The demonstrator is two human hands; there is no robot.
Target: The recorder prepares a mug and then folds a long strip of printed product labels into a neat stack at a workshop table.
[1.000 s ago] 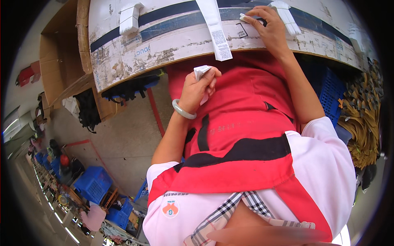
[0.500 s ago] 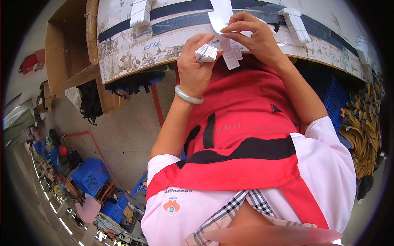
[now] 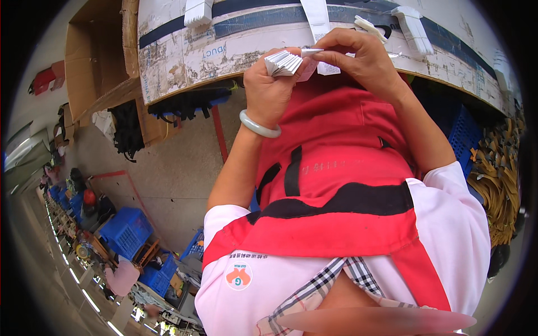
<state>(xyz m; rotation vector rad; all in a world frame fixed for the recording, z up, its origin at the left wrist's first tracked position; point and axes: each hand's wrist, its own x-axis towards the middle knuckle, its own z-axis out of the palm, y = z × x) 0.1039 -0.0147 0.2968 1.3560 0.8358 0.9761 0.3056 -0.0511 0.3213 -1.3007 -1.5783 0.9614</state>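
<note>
The left hand (image 3: 266, 92) has its grip closed around folded labels (image 3: 283, 63); the right hand's (image 3: 369, 66) narrow grip pinches a white strip (image 3: 311, 52) just right of them, by the surface's (image 3: 174, 70) near edge.

At twelve o'clock, the folded labels (image 3: 283, 63) look like thin, matt paper or smooth ribbon. Towards eleven, the tabletop (image 3: 190, 61) has a scuffed, rough white facing, crossed by a dark band (image 3: 162, 35) with a smooth, plastic-like finish. The pale bangle (image 3: 259, 124), just inward of twelve, is smooth and glossy. The apron (image 3: 347, 145) is matt red cloth; the box (image 3: 84, 84) at ten, dull cardboard; the crate (image 3: 128, 231) at eight, blue plastic.
</note>
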